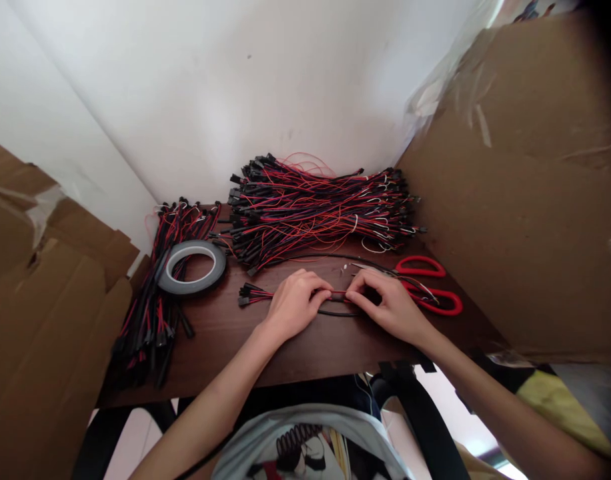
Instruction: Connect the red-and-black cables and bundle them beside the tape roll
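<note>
A thin bundle of red and black wires lies across the front of the brown table, with black plug connectors at its left end. My left hand pinches this bundle between thumb and fingertips. A short way to the right, my right hand pinches it too. Between the fingertips shows a short stretch of red wire with a dark band around it. A black cable curves just below. Beside my right hand lie scissors with red handles, their blades partly hidden behind the hand.
A large heap of red and black wires with connectors lies against the white wall. At the left, a roll of grey tape rests on another wire pile. Cardboard sheets stand on both sides of the table.
</note>
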### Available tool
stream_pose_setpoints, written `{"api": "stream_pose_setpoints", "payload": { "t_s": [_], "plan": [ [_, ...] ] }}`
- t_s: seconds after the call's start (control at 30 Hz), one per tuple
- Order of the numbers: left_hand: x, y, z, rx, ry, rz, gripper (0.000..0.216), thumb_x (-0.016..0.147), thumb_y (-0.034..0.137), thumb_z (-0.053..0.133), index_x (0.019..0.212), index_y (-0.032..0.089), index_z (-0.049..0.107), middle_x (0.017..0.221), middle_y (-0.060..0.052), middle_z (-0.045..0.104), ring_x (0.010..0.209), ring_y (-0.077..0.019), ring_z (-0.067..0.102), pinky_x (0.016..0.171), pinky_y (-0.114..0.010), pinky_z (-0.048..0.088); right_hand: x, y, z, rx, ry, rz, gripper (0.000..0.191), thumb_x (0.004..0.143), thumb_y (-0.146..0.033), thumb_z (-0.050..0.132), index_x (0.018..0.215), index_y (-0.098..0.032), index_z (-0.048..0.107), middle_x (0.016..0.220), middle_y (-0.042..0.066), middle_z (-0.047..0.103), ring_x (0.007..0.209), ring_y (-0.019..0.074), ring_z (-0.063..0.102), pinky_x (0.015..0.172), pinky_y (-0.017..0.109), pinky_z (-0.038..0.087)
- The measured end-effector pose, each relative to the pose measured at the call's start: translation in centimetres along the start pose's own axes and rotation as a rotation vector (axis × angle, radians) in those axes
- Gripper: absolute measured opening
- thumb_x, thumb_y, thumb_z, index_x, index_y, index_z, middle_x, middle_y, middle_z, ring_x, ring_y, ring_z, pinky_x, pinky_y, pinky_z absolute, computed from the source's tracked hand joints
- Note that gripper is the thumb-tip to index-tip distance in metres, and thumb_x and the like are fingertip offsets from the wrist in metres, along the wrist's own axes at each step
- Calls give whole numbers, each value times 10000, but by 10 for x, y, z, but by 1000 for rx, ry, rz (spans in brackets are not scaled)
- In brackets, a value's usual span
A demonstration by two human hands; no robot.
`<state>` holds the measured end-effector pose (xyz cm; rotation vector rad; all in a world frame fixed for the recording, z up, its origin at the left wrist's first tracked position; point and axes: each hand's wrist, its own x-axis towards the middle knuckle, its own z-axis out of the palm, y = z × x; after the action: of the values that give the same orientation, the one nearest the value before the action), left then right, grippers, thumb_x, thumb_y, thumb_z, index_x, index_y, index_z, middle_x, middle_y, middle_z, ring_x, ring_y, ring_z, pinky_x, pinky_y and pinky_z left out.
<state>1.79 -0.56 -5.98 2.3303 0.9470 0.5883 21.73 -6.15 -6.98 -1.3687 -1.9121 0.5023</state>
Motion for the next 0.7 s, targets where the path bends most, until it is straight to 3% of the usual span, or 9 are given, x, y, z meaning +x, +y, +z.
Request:
{"api": "stream_pose_setpoints", "payload": {
  "t_s": [0.23, 0.37, 0.43, 0.53, 0.7],
  "plan": [
    [1, 2, 1, 1, 16, -1, 140, 849, 159, 631, 844, 177, 770, 792, -35, 729, 763, -180, 583, 696, -280, 435, 1, 2, 1, 10, -7, 31, 179, 908, -270, 582, 754, -183, 607, 771, 41, 639, 743, 173, 579, 714, 316, 445],
    [1, 1, 2, 28, 13, 25, 165, 865, 178, 611, 858, 196, 775, 792, -35, 720, 768, -179, 577, 702, -279, 433, -6, -7, -13, -25, 23, 15, 104, 911, -281, 582, 876, -196, 629, 883, 63, 657, 839, 194, 600, 762, 337, 468],
    [0, 1, 3, 42, 9, 35, 177, 874, 181, 599, 861, 201, 774, 800, -37, 716, 782, -181, 581, 706, -277, 433, -18, -18, -25, -96, 30, -44, 80, 904, -272, 597, 952, -215, 627, 969, 70, 649, 932, 211, 588, 818, 359, 456],
    [0, 0, 4, 42, 3, 37, 181, 879, 179, 594, 848, 190, 772, 799, -42, 710, 792, -184, 582, 714, -277, 431, -46, -33, -40, -204, -105, -171, 106, 867, -298, 654, 949, -245, 612, 955, 56, 626, 932, 223, 559, 843, 385, 422],
    [0, 0, 5, 45, 1, 54, 178, 877, 169, 597, 830, 190, 768, 798, -40, 708, 794, -182, 583, 710, -272, 420, -87, -40, -35, -376, -203, -155, 237, 815, -309, 698, 1015, -235, 594, 984, 71, 592, 898, 228, 526, 735, 350, 419]
  ]
}}
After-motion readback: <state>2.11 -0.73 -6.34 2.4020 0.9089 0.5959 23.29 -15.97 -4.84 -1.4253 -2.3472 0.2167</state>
